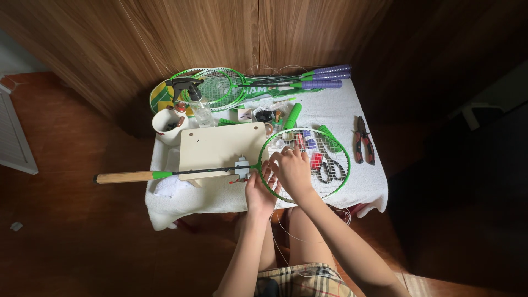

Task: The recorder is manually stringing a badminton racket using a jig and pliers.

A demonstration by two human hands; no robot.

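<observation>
One green-framed badminton racket with a wooden grip (304, 165) lies across my white-clothed counter (363, 190); three more green rackets with purple grips (324, 77) are stacked at the back. My left hand (258, 192) curls its fingers around the frame's near rim. My right hand (294, 171) rests palm-down, fingers bent onto the strings.

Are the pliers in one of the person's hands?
No: the pliers lie untouched on the white cloth at the table's right side, while the left hand and the right hand rest on the green racket.
</observation>
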